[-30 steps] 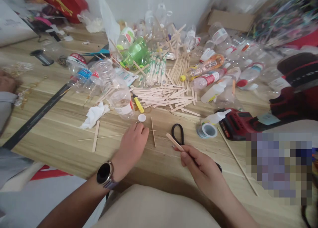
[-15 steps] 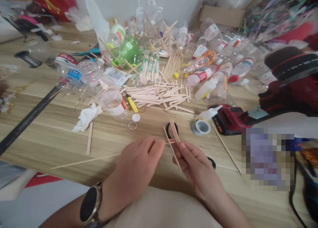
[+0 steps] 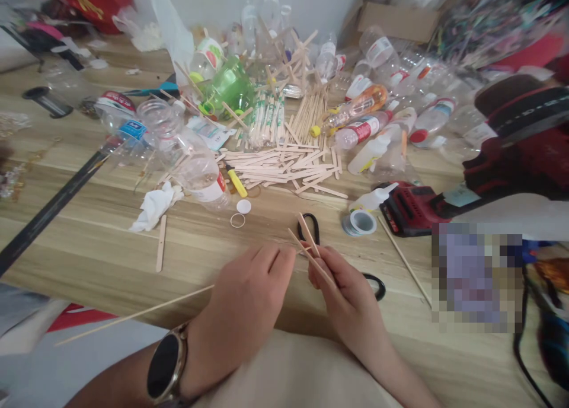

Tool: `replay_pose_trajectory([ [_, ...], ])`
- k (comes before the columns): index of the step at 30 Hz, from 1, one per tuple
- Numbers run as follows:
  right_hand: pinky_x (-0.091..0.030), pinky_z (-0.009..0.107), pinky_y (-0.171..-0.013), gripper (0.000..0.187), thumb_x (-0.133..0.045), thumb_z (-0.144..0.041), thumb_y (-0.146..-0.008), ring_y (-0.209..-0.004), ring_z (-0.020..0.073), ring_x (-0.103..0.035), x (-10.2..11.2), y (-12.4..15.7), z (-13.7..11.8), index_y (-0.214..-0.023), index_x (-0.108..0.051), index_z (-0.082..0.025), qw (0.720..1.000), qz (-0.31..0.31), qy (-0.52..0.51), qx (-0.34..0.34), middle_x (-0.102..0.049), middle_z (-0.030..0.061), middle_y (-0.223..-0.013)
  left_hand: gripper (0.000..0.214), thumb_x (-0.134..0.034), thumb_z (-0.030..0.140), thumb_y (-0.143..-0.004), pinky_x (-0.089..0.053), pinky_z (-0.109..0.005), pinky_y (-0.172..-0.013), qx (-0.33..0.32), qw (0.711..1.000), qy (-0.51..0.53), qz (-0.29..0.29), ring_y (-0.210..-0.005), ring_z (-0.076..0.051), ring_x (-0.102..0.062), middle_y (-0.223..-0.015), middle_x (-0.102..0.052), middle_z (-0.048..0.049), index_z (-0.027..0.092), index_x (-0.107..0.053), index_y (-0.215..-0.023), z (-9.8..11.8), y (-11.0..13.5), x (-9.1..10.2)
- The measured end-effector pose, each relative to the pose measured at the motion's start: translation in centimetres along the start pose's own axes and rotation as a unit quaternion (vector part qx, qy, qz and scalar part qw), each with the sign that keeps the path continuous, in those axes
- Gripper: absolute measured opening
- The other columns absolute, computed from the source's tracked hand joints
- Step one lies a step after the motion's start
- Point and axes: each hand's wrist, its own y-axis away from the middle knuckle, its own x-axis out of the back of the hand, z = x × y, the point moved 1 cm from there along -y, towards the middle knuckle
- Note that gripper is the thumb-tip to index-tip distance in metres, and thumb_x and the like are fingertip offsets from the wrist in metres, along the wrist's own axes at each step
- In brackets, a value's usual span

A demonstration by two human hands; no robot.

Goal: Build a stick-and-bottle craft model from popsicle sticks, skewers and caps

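My left hand (image 3: 244, 304), with a dark watch on its wrist, is closed round a long thin wooden skewer (image 3: 133, 315) that runs down and left past the table's front edge. My right hand (image 3: 344, 289) pinches a flat wooden craft stick (image 3: 307, 233) together with a thinner stick crossing it. Both hands meet just above the near edge of the wooden table (image 3: 89, 242). Black-handled scissors (image 3: 376, 284) lie on the table behind my right hand, partly hidden by it.
A pile of craft sticks (image 3: 284, 165) and skewers lies mid-table among several plastic bottles (image 3: 204, 179). A tape roll (image 3: 359, 223), a glue bottle (image 3: 371, 199), a red tool (image 3: 413, 209), a loose stick (image 3: 160, 242), a crumpled tissue (image 3: 153, 205) and a black bar (image 3: 48, 209) are around.
My left hand came back from the table's middle with the long skewer, whose free end now hangs lower over the edge. My right hand rose to meet it and now holds two crossed sticks.
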Motion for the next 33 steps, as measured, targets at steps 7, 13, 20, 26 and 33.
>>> replay_pose_trajectory([
  [7,-0.048,0.022,-0.061,0.024,-0.042,-0.014,-0.095,-0.070,0.0135,-0.059,0.0,0.0,-0.5,-0.109,-0.061,-0.018,0.984,0.023,0.128,0.119,-0.058,0.0024,-0.076,0.020,-0.041,0.006,-0.091,-0.052,-0.032,-0.056,-0.001,1.000,0.008,0.008,-0.066,-0.021,-0.061,-0.075,-0.062,-0.0034,0.014,-0.058,-0.097,0.1,0.3,-0.3],
  [13,-0.053,0.026,-0.064,0.029,-0.040,-0.009,-0.094,-0.074,0.0176,-0.062,-0.1,0.3,0.2,-0.117,-0.057,-0.011,0.933,0.036,0.279,0.224,-0.062,0.0075,-0.082,0.023,-0.037,0.007,-0.092,-0.053,-0.032,-0.060,-0.008,0.999,0.032,0.013,-0.070,-0.020,-0.063,-0.081,-0.067,-0.0061,0.016,-0.059,-0.092,0.1,0.7,-0.2],
  [20,-0.053,0.026,-0.065,0.040,-0.039,-0.004,-0.089,-0.074,0.0182,-0.060,0.0,0.7,0.5,-0.126,-0.054,-0.010,0.917,0.021,0.305,0.257,-0.064,0.0092,-0.087,0.026,-0.036,0.006,-0.091,-0.053,-0.033,-0.060,-0.006,0.998,0.044,0.037,-0.070,-0.020,-0.063,-0.079,-0.067,-0.0060,0.015,-0.059,-0.094,0.2,1.0,-0.5],
  [26,-0.043,0.027,-0.053,0.026,-0.040,-0.014,-0.096,-0.057,0.0155,-0.057,0.1,0.1,0.2,-0.104,-0.063,-0.009,0.889,0.090,0.361,0.266,-0.065,0.0063,-0.070,0.022,-0.038,0.006,-0.091,-0.053,-0.034,-0.058,-0.002,0.999,0.036,0.030,-0.069,-0.022,-0.064,-0.077,-0.066,-0.0054,0.014,-0.057,-0.099,0.7,0.7,-0.5],
  [33,-0.027,0.027,-0.042,0.035,-0.036,-0.026,-0.099,-0.040,0.0151,-0.048,3.0,-0.4,0.1,-0.100,-0.068,-0.013,0.849,0.227,0.466,0.099,-0.056,0.0023,-0.048,0.020,-0.040,0.010,-0.094,-0.052,-0.031,-0.065,0.050,0.997,0.064,0.018,-0.074,-0.019,-0.065,-0.084,-0.068,-0.0026,0.019,-0.054,-0.104,0.1,1.3,-0.4],
])
